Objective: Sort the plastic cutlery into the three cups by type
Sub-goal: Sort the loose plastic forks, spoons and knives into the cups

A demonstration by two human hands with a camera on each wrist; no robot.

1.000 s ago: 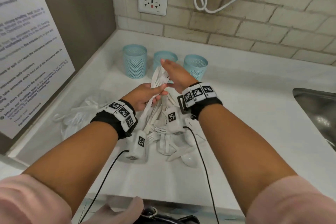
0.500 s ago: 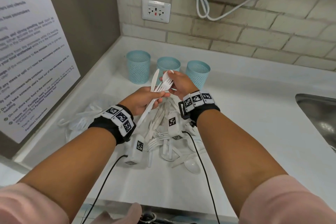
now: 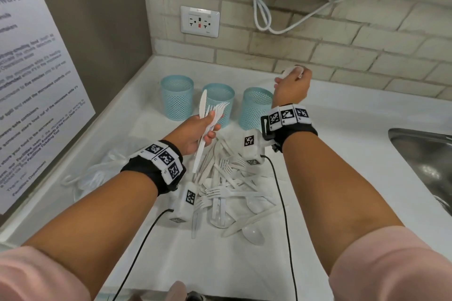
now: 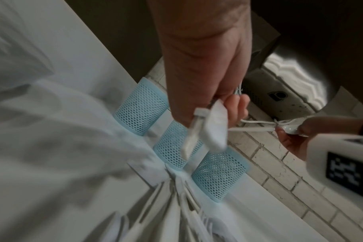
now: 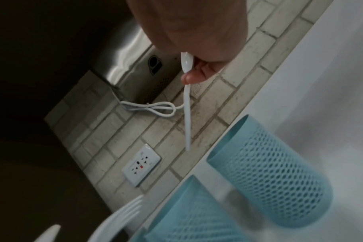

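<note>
White surface (image 3: pixel 342 144) running into the back left corner, sink (image 3: pixel 425 159) at the right edge. Three blue mesh cups in a row near the back edge: left cup (image 3: pixel 176 97), middle cup (image 3: pixel 218 102), right cup (image 3: pixel 256 108), all seemingly unfilled, though insides only partly visible. Heap of white plastic cutlery (image 3: pixel 227 190) toward the front edge, crumpled clear bag (image 3: pixel 97 173) just to its left.

Left hand (image 3: pixel 195 133) above the heap, grip curled round a bundle: one knife (image 3: pixel 202 102) and a few forks (image 3: pixel 217 110), tips up, in front of the middle cup. Right hand (image 3: pixel 292 85) raised above and slightly behind the right cup, grip pinched on the bowl of a single spoon (image 5: pixel 186 104), handle hanging down toward that cup's rim.

Probably the first drop, so sorting hardly begun. To do it well: centre the dangling handle over the right cup's mouth, lower until the tip is inside the rim, then release; too early a release risks a bounce off the rim. Afterwards spoons only in that cup
</note>
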